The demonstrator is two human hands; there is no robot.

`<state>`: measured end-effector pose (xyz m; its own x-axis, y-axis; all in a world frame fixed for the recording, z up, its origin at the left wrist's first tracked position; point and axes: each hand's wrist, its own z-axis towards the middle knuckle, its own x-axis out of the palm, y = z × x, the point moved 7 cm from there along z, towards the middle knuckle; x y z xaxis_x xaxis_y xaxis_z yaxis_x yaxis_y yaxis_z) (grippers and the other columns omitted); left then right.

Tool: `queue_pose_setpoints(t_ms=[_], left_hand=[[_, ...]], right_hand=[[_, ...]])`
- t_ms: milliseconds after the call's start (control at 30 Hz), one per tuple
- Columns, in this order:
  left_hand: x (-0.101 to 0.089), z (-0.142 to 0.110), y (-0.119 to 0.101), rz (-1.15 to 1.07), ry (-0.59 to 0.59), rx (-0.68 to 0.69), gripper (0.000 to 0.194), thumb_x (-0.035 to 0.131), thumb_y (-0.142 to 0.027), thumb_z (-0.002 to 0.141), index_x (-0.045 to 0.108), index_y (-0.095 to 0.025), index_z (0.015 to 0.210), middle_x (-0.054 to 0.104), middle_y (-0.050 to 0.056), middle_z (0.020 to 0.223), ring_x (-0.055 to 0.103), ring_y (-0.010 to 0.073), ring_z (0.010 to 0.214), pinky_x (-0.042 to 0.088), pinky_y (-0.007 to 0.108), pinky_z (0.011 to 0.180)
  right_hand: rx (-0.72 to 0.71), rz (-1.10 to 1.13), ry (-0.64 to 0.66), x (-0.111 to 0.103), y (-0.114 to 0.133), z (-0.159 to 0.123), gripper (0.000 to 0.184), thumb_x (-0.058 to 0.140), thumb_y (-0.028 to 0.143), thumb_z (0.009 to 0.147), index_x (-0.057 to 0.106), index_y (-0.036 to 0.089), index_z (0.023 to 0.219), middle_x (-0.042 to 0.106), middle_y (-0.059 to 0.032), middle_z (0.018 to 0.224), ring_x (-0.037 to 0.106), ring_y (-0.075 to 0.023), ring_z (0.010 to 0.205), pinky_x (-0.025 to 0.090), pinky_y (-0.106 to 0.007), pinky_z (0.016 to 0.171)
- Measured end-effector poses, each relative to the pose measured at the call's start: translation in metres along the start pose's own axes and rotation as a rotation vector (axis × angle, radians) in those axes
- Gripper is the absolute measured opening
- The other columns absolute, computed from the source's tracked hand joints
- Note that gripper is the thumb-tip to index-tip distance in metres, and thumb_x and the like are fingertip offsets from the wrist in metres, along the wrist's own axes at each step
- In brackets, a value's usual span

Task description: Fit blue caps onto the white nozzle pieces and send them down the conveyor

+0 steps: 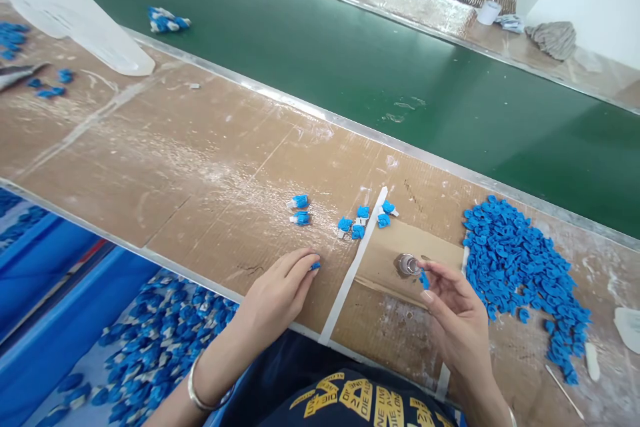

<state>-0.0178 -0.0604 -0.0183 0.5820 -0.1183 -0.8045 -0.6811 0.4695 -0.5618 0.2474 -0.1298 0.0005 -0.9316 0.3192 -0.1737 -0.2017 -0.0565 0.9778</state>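
Note:
My left hand [279, 293] rests on the brown cardboard-covered bench [165, 153], fingers pinched on a small blue plastic piece [315, 266] at their tips. My right hand [453, 310] pinches another small blue piece [424, 279] between thumb and fingers, right beside a small round metal fixture [409, 264] set in a cardboard patch. Several finished blue-and-white pieces [360, 220] lie just beyond the hands, two more [299, 209] to their left. A big heap of loose blue pieces [525, 267] lies at the right of my right hand.
A green conveyor belt [350, 60] runs behind the bench and carries a small cluster of blue pieces [167, 20]. A blue bin [150, 340] holding several blue pieces sits below the bench at left. White tape strip [353, 270] crosses the bench. Clear plastic bag [65, 7] far left.

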Motion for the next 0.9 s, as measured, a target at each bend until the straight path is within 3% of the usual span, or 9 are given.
queue_pose_setpoints(t_ms=[100, 233, 433, 533, 700, 900], left_hand=[[0.000, 0.004, -0.016, -0.371, 0.000, -0.144, 0.021, 0.054, -0.023, 0.094, 0.064, -0.020, 0.112, 0.071, 0.008, 0.110, 0.068, 0.0212, 0.103, 0.057, 0.035, 0.091], [0.015, 0.018, -0.051, -0.842, -0.028, -0.237, 0.020, 0.067, -0.021, 0.086, 0.073, -0.023, 0.105, 0.073, 0.006, 0.102, 0.066, 0.0200, 0.099, 0.055, 0.034, 0.090], [0.055, 0.027, -0.078, -1.404, 0.054, -0.486, 0.020, 0.081, -0.027, 0.075, 0.078, -0.023, 0.094, 0.071, 0.004, 0.097, 0.065, 0.0149, 0.080, 0.055, 0.025, 0.068], [0.062, 0.025, -0.083, -1.484, 0.097, -0.505, 0.024, 0.086, -0.031, 0.070, 0.077, -0.021, 0.090, 0.068, 0.004, 0.091, 0.063, 0.0138, 0.073, 0.055, 0.025, 0.066], [0.061, 0.023, -0.085, -1.436, 0.096, -0.489, 0.029, 0.090, -0.036, 0.065, 0.078, -0.021, 0.087, 0.065, 0.004, 0.088, 0.063, 0.0152, 0.080, 0.053, 0.026, 0.072], [0.066, 0.022, -0.086, -1.459, 0.148, -0.601, 0.029, 0.091, -0.038, 0.062, 0.079, -0.020, 0.082, 0.066, 0.003, 0.084, 0.063, 0.0147, 0.077, 0.054, 0.026, 0.071]], right_hand=[[0.089, 0.211, -0.009, 0.003, -0.003, -0.008, 0.026, 0.064, 0.034, 0.091, 0.066, 0.028, 0.116, 0.075, -0.0098, 0.109, 0.071, -0.0237, 0.105, 0.060, -0.036, 0.079], [0.129, 0.237, -0.018, 0.003, -0.003, -0.014, 0.030, 0.062, 0.040, 0.092, 0.066, 0.025, 0.118, 0.074, -0.0140, 0.112, 0.070, -0.0250, 0.106, 0.061, -0.033, 0.072], [0.045, 0.311, -0.047, 0.006, 0.007, -0.017, 0.027, 0.072, 0.031, 0.086, 0.068, 0.029, 0.112, 0.076, -0.0060, 0.105, 0.072, -0.0211, 0.102, 0.059, -0.036, 0.087], [0.017, 0.269, -0.027, 0.010, 0.013, -0.018, 0.026, 0.073, 0.024, 0.085, 0.070, 0.030, 0.110, 0.075, -0.0046, 0.109, 0.070, -0.0201, 0.105, 0.058, -0.035, 0.089], [-0.060, 0.133, 0.013, 0.013, 0.027, -0.015, 0.016, 0.073, 0.022, 0.084, 0.075, 0.028, 0.099, 0.075, -0.0076, 0.107, 0.072, -0.0227, 0.100, 0.062, -0.036, 0.083], [-0.277, -0.118, 0.057, 0.017, 0.037, -0.015, 0.033, 0.067, 0.011, 0.086, 0.073, 0.032, 0.112, 0.076, -0.0065, 0.107, 0.072, -0.0221, 0.094, 0.063, -0.037, 0.077]])
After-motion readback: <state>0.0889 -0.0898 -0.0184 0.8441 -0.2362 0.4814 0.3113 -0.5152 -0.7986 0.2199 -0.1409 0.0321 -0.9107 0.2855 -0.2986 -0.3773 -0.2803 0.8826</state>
